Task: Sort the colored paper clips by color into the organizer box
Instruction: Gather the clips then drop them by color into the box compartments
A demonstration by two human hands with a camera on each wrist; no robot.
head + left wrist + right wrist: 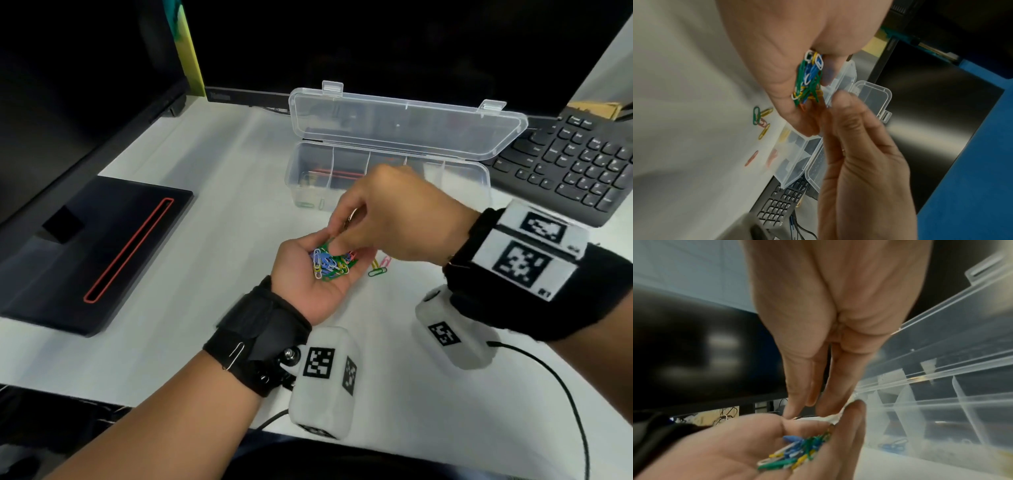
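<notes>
My left hand (301, 270) lies palm up above the white table, fingers curled round a pile of paper clips (330, 263) in green, blue, white and yellow, also seen as the pile (809, 78) and the pile (795, 452). My right hand (342, 240) reaches down from above, thumb and index fingertips (795, 402) close together at the pile's far edge; whether they pinch a clip is hidden. The clear organizer box (387, 161) stands just behind with its lid (404, 126) up. It holds green clips (306, 205), red clips (342, 174) and blue clips (894, 445) in separate compartments.
Loose green, yellow and pink clips (377, 272) lie on the table right of my left hand, and an orange one (751, 158) near the box. A black keyboard (568, 164) sits at the back right, a dark laptop (96, 250) at the left, a monitor (342, 51) behind.
</notes>
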